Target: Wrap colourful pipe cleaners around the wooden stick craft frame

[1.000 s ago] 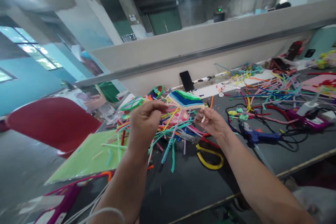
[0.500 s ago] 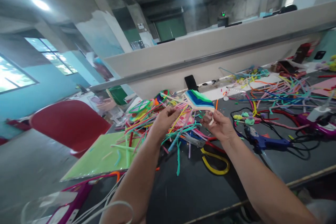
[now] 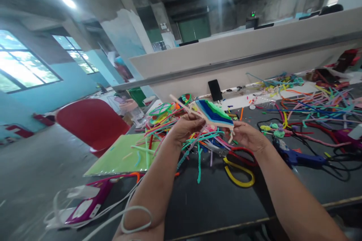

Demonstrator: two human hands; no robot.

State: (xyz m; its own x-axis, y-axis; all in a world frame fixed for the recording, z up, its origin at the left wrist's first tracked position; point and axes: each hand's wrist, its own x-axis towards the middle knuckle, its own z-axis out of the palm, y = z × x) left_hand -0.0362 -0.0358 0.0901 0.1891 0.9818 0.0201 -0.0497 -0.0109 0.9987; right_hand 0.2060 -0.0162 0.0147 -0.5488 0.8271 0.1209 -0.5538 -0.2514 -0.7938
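Between my hands, above the table, is a flat piece made of pipe cleaners (image 3: 213, 113), striped in green, dark blue, light blue and cream. My left hand (image 3: 189, 127) grips its left side with thumb and fingers, and loose cream pipe-cleaner ends (image 3: 181, 103) stick out up and left from there. My right hand (image 3: 246, 135) pinches the lower right corner, where a short cream end hangs down. Some right fingers are hidden behind the piece. Under it lies a heap of coloured pipe cleaners (image 3: 199, 160). Scissors with red and yellow handles (image 3: 240, 175) rest just below my right hand.
A blue glue gun (image 3: 299, 154) with black cords lies at right. At left are a green sheet (image 3: 120, 156), a magenta device (image 3: 90, 201) with white cable, and a red chair (image 3: 92, 124). A phone (image 3: 215, 90) leans against the partition (image 3: 192, 83).
My left hand has come right and taken hold of the striped piece's left side. Cream ends now point up-left. The whole view has shifted, so the surroundings appear further right.
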